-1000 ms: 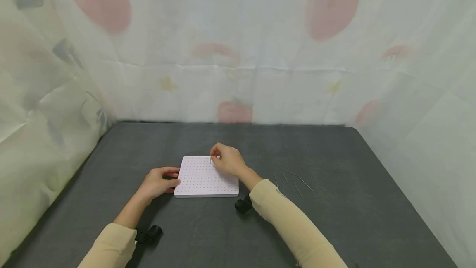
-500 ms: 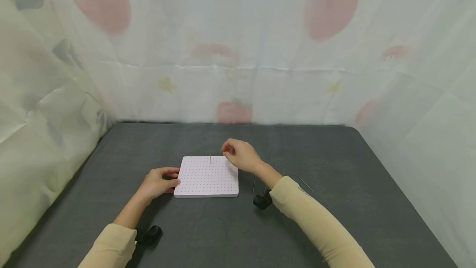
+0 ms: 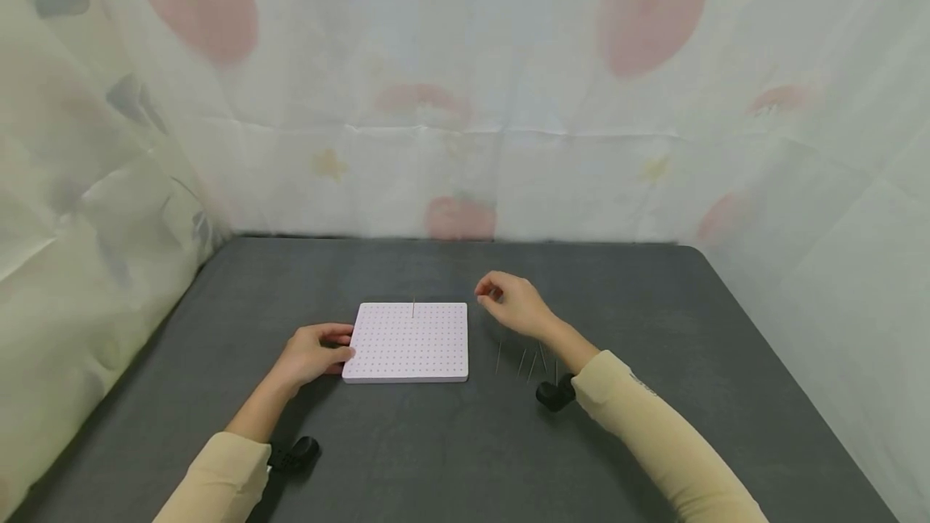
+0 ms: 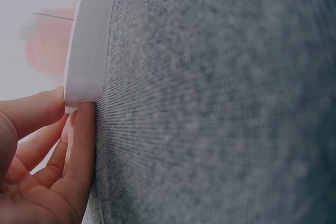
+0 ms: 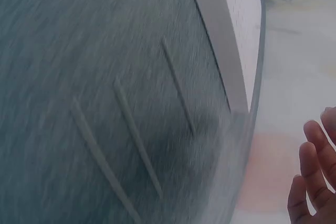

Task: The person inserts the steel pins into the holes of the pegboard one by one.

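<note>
A white board with rows of small holes (image 3: pixel 407 349) lies flat on the dark table. One thin metal pin (image 3: pixel 413 310) stands upright near its far edge; the left wrist view also shows this pin (image 4: pixel 52 16) sticking out past the board's side. My left hand (image 3: pixel 308 355) pinches the board's left edge, thumb on the top face and fingers against the side. To the right of the board, above the table, is my right hand (image 3: pixel 516 305), its fingers loosely bent with nothing between them. Several loose pins (image 3: pixel 498 357) lie on the table below that hand.
The right wrist view shows some of the loose pins (image 5: pixel 137 140) beside the board's side wall (image 5: pixel 218 35). A black wrist camera (image 3: pixel 555 394) hangs under the right forearm, another (image 3: pixel 299 453) by the left. A patterned white curtain (image 3: pixel 552 184) rises behind the table (image 3: pixel 436 450).
My right hand has let go of the pin, which now stands in the board, and has moved right, off the board. My left hand has stayed at the board's left edge.
</note>
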Tool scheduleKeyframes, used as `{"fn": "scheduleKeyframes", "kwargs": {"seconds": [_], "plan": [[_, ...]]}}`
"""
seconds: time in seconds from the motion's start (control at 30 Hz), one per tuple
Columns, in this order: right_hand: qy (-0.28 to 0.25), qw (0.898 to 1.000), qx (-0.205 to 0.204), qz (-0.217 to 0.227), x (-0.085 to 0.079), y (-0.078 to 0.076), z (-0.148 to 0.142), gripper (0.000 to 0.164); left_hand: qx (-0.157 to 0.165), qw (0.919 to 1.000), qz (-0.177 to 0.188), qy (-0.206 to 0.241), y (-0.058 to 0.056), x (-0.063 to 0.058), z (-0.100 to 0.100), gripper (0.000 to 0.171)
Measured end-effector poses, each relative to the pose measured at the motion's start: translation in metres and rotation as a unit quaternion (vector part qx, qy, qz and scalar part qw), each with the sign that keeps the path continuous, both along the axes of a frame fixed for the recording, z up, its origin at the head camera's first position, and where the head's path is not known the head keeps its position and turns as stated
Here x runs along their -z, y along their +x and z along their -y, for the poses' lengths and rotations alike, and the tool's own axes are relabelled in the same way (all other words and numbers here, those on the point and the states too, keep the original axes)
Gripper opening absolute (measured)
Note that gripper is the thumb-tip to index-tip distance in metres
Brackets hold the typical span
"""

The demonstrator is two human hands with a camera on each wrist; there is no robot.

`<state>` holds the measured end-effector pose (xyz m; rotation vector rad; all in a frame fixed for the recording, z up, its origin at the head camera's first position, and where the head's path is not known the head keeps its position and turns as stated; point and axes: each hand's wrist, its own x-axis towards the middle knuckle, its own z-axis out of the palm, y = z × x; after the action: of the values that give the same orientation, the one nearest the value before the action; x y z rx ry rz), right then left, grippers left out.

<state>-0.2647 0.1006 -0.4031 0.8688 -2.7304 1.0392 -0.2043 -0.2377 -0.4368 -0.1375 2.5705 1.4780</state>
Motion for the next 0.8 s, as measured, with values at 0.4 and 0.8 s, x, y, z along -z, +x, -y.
{"fn": "scheduleKeyframes", "kwargs": {"seconds": [0.4,0.8], "plan": [[-0.018,0.998,0.056,0.013,0.007,-0.001,-0.056,0.012,-0.005,1.0000,0.005,-0.004,-0.003,0.001,0.001,0.046],[0.000,0.995,0.079,0.058,0.024,0.008,-0.099,0.018,-0.008,1.0000,0.003,-0.004,-0.004,0.003,0.002,0.046]]}}
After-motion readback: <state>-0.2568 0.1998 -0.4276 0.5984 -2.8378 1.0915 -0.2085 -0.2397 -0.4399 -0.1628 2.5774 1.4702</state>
